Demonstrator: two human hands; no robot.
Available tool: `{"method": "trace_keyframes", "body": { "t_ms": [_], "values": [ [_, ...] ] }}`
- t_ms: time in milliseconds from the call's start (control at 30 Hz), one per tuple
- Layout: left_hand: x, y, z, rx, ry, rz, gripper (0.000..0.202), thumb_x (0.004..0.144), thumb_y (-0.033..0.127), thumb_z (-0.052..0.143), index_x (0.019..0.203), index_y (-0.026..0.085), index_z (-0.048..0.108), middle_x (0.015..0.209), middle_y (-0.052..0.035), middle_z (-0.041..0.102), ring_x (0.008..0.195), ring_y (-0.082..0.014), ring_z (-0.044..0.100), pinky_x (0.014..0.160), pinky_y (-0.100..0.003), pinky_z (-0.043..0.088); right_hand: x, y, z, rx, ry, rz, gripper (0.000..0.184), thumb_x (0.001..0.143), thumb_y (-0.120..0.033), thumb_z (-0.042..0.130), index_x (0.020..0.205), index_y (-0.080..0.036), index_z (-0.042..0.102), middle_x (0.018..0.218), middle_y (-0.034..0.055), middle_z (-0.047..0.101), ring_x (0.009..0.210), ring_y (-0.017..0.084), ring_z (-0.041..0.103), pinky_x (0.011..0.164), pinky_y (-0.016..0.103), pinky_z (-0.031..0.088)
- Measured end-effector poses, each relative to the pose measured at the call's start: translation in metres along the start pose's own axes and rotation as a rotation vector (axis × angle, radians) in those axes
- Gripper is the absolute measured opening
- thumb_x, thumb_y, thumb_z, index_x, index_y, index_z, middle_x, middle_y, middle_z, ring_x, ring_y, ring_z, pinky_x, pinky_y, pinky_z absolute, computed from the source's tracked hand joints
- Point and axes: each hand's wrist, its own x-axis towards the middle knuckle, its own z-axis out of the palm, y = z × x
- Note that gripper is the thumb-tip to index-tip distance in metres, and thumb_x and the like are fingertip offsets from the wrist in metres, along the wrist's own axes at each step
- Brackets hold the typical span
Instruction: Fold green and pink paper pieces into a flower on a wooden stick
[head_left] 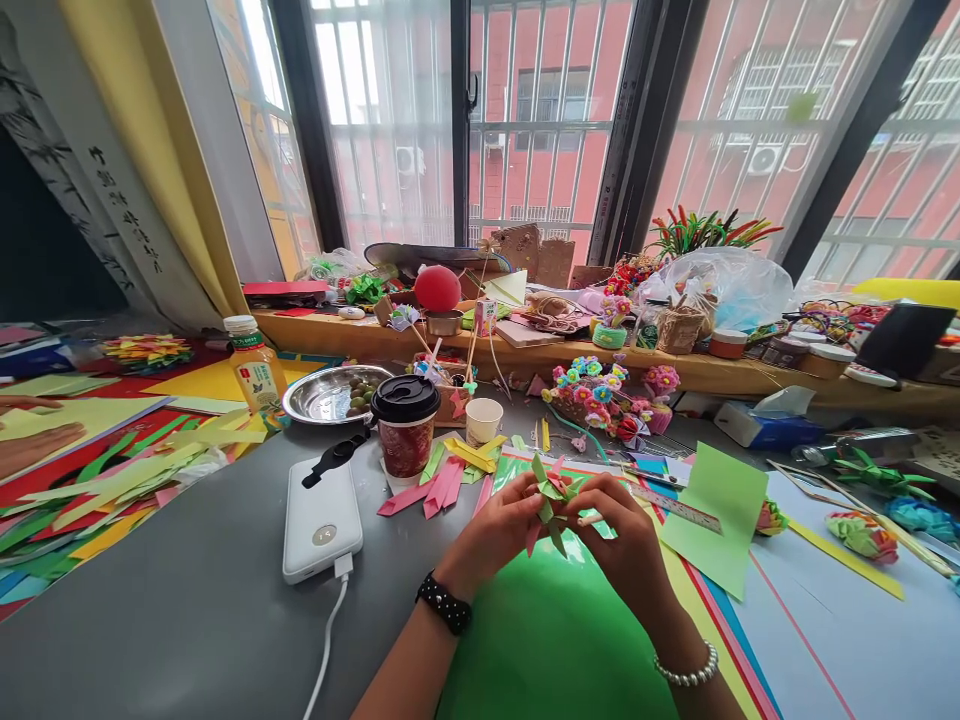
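Note:
Between my two hands, above a glossy green sheet [517, 640], is a folded paper flower [553, 488] with green and pink pointed petals. My left hand [504, 528], with a black dotted band at the wrist, grips its left side, fingers closed. My right hand [619, 525], wearing a beaded bracelet, pinches at its right side; a small pale tip shows by those fingers. My fingers partly cover the flower's middle. Pink folded paper strips [442, 487] and yellow ones [476, 453] lie just beyond my left hand.
A lidded coffee cup [406, 440], a white power bank [322, 520] with a cable and a steel plate [304, 400] of green fruit stand left. Right are a light green card [720, 520] and paper flowers [862, 535]. Another person's hand [41, 445] rests at far left.

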Motion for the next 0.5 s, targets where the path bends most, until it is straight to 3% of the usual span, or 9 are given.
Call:
{"method": "trace_keyframes", "body": {
  "t_ms": [167, 400, 500],
  "values": [
    [-0.001, 0.001, -0.003, 0.016, -0.012, 0.033, 0.024, 0.073, 0.018, 0.059, 0.096, 0.015, 0.056, 0.083, -0.0047, 0.061, 0.074, -0.0136, 0.058, 0.073, -0.027, 0.041, -0.001, 0.001, -0.002, -0.002, -0.018, 0.029, 0.009, 0.075, -0.026, 0.059, 0.068, -0.02, 0.058, 0.07, 0.0016, 0.054, 0.066, 0.015, 0.055, 0.055, 0.025, 0.047],
    [-0.006, 0.007, -0.005, -0.054, -0.074, 0.009, 0.024, 0.08, 0.02, 0.051, 0.103, 0.018, 0.052, 0.098, -0.0085, 0.063, 0.087, -0.02, 0.061, 0.082, -0.034, 0.038, 0.001, 0.012, -0.018, -0.07, 0.077, 0.167, 0.016, 0.078, -0.033, 0.055, 0.086, -0.021, 0.06, 0.08, 0.0043, 0.056, 0.071, 0.017, 0.056, 0.055, 0.026, 0.047],
    [-0.007, 0.008, -0.007, -0.044, -0.069, -0.004, 0.027, 0.081, 0.022, 0.05, 0.107, 0.019, 0.049, 0.102, -0.0098, 0.062, 0.088, -0.0213, 0.062, 0.081, -0.034, 0.038, 0.002, 0.015, -0.018, -0.098, 0.017, 0.166, 0.017, 0.079, -0.033, 0.054, 0.088, -0.021, 0.061, 0.083, 0.0049, 0.059, 0.073, 0.018, 0.057, 0.06, 0.027, 0.047]
  ]
}}
